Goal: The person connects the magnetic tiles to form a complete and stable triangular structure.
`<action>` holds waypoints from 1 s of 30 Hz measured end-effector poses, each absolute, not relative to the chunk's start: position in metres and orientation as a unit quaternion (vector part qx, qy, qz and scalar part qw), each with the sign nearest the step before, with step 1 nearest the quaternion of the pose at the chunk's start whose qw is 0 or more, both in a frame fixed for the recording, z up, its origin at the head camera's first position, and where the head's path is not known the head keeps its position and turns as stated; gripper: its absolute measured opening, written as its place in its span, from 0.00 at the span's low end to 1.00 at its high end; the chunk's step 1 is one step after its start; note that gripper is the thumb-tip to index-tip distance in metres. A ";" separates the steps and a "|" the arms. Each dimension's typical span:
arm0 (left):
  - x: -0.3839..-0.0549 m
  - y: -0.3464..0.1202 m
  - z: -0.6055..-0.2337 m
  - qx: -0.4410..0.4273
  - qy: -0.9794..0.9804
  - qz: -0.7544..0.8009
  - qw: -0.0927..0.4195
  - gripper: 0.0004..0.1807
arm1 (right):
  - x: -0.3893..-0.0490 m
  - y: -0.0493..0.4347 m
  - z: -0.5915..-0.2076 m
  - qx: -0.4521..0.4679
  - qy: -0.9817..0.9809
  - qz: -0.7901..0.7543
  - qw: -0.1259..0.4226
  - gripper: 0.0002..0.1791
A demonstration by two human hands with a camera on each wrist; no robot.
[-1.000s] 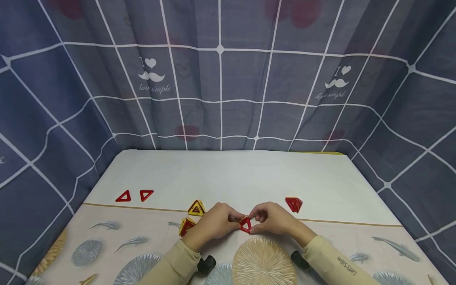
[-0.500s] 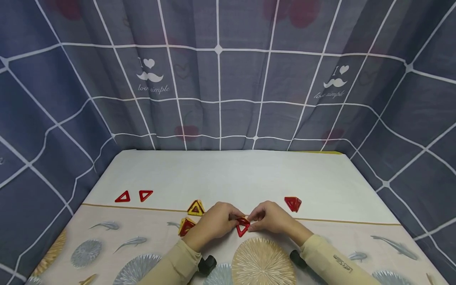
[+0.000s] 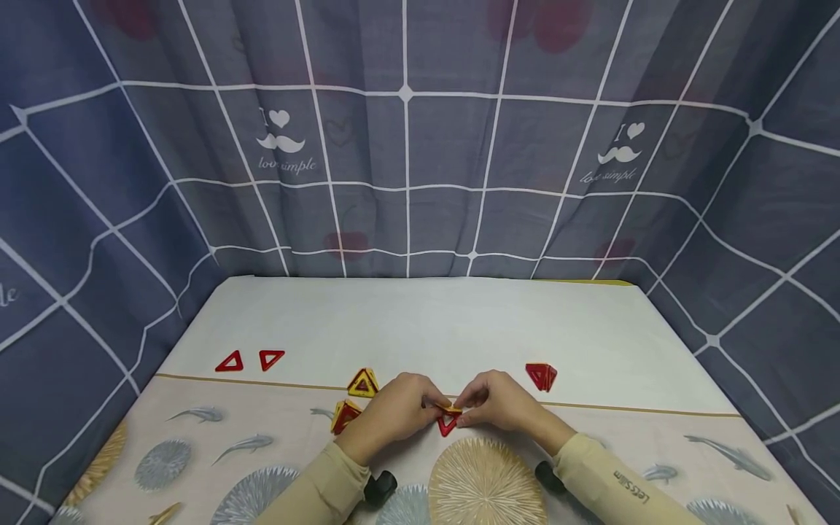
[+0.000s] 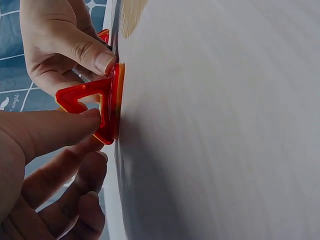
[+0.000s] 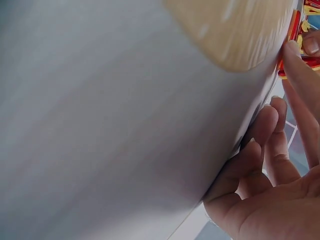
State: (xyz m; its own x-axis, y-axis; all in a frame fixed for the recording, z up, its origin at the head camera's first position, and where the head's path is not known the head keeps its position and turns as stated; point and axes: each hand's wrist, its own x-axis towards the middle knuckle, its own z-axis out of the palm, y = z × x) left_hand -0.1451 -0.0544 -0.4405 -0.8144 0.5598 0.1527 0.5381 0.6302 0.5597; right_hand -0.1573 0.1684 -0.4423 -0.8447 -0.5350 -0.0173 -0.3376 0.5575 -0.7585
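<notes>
At the table's near middle my left hand (image 3: 402,407) and right hand (image 3: 502,402) meet over red triangular magnetic tiles (image 3: 448,424). In the left wrist view one red triangle tile (image 4: 84,93) with an open centre stands up from another tile (image 4: 118,100) lying on the cloth. My left thumb and index finger pinch the standing tile. The right thumb (image 4: 104,61) is at the upper end of the lying tile. In the right wrist view the right thumb and forefinger hold the red tile's edge (image 5: 292,30); the remaining fingers curl beside the cloth.
Two red triangle tiles (image 3: 229,362) lie apart at the left. A yellow triangular piece (image 3: 362,383) and a red-and-yellow one (image 3: 345,416) sit by my left wrist. A red tile piece (image 3: 541,376) is right of my right hand. A checked curtain (image 3: 433,146) encloses the table.
The red tile between the hands has turned and shifted slightly left, its point now towards me. An orange-yellow edge shows above it. Both hands stay close together; the other tiles have not moved.
</notes>
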 end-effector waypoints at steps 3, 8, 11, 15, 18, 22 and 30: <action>-0.145 -0.054 -0.440 0.296 0.904 0.306 0.024 0.11 | -0.156 0.168 -0.442 -0.250 0.872 -0.403 0.122 0.08; -0.142 -0.056 -0.431 0.281 0.909 0.307 0.034 0.15 | -0.154 0.168 -0.441 -0.240 0.875 -0.403 0.121 0.09; -0.142 -0.063 -0.418 0.283 0.905 0.317 0.017 0.15 | -0.153 0.168 -0.441 -0.235 0.877 -0.401 0.119 0.09; -0.147 -0.084 -0.396 0.284 0.891 0.350 -0.051 0.14 | -0.152 0.169 -0.440 -0.233 0.879 -0.400 0.118 0.09; -0.155 -0.107 -0.383 0.244 0.892 0.371 -0.084 0.14 | -0.151 0.169 -0.440 -0.232 0.879 -0.400 0.116 0.09; -0.172 -0.147 -0.381 0.163 0.902 0.389 -0.095 0.17 | -0.151 0.169 -0.441 -0.229 0.877 -0.405 0.118 0.09; -0.196 -0.227 -0.404 0.038 0.933 0.350 -0.078 0.27 | -0.151 0.167 -0.441 -0.225 0.875 -0.410 0.122 0.09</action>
State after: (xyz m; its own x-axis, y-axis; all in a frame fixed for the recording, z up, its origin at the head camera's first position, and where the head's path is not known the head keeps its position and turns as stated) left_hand -0.1957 -0.2266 -0.4042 -0.9848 0.0170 0.1729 0.1264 0.7527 0.6461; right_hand -0.1511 0.1672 -0.4408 -0.8684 -0.4950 -0.0294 -0.2946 0.5628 -0.7723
